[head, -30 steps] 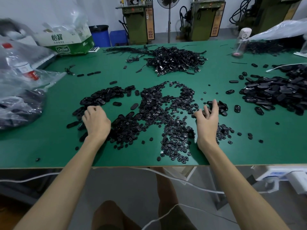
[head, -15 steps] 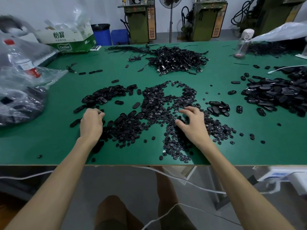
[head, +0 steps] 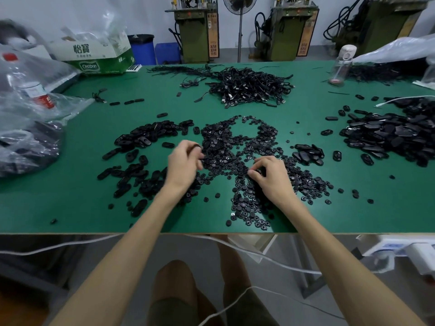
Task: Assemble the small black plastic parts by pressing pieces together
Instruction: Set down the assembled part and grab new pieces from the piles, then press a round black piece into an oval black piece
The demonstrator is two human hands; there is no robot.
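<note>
On the green tabletop (head: 70, 208), a spread of small round black parts (head: 237, 147) is seen at the middle, with a heap of oval black shells (head: 150, 135) to its left. The left hand (head: 184, 162) is held at the spread's left edge, its grip closed narrowly on a blurred dark piece (head: 195, 147). The right hand (head: 273, 177) is rested on the round parts, fingers curled; whether its grip holds anything cannot be told.

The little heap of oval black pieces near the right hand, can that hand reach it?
Probably yes. The right hand rests on the round pieces just beside the little heap, and only scattered round pieces lie between them.
</note>
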